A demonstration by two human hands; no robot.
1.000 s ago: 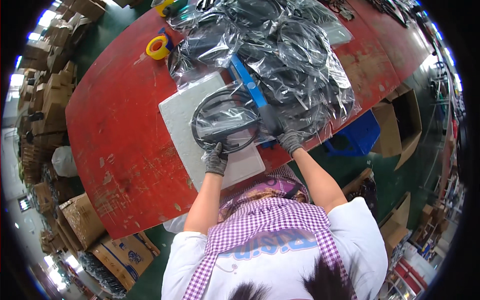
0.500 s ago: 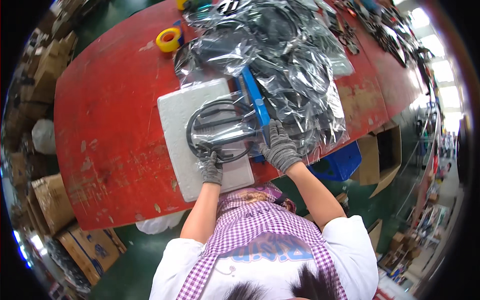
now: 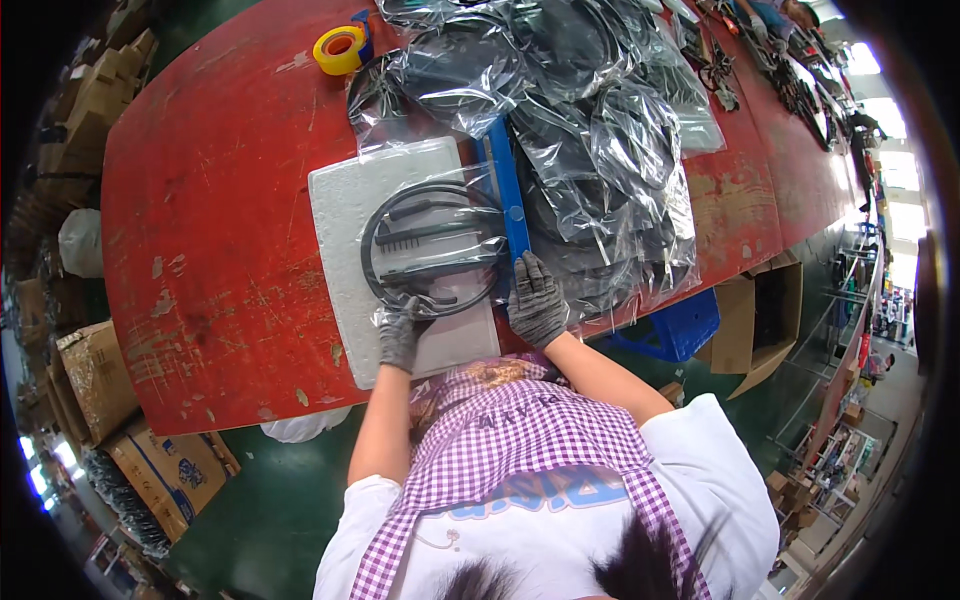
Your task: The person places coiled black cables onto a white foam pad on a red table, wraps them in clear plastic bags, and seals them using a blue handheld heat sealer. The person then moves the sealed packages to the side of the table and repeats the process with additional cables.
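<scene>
A clear plastic bag holding a coiled black cable and dark rod-like parts lies over a white foam board. My gloved left hand pinches the bag at its near left edge. The bag's right side reaches a long blue bar, which looks like the arm of a bag sealer. On the near end of that bar my gloved right hand lies with its fingers stretched forward. The bag's edge under the bar is hidden.
Bagged black cables are heaped right of the bar and beyond it. A yellow tape roll sits on the red table at the far left. Below the table's right edge are a blue plastic bin and an open carton.
The blue bar has swung left at its near end and appears lowered. My right hand has moved left with it. My left hand still grips the bag's edge.
</scene>
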